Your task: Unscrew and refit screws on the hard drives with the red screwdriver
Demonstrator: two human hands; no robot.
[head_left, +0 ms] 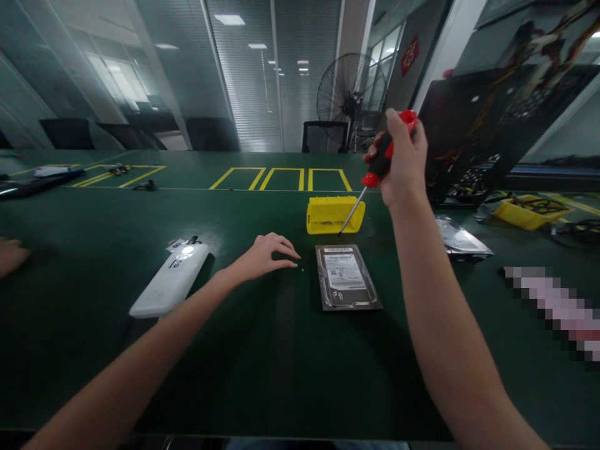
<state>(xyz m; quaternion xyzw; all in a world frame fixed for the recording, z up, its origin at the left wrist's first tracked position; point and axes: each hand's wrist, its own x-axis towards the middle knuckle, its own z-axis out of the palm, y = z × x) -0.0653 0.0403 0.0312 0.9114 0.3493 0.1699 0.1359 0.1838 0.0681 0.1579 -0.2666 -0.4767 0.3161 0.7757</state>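
Note:
My right hand (404, 156) is wrapped round the red and black handle of a screwdriver (383, 156), raised above the bench. Its thin metal shaft slants down to the left, the tip in front of a yellow plastic bin (328, 215). Below the tip a hard disk drive (347, 275) lies flat, label side up. To its left my left hand (269, 256) hovers low over the green tabletop, thumb and fingers apart, nothing between them. A tiny pale speck, perhaps a screw, lies just beyond the fingertips; it is too small to name.
A white power bank (173, 275) lies left of my left forearm. Another drive (462, 237) and a yellow bin with cables (529, 212) sit right, near an open black computer case (473, 137). At the left edge another person's hand (12, 256) rests on the green table (262, 387).

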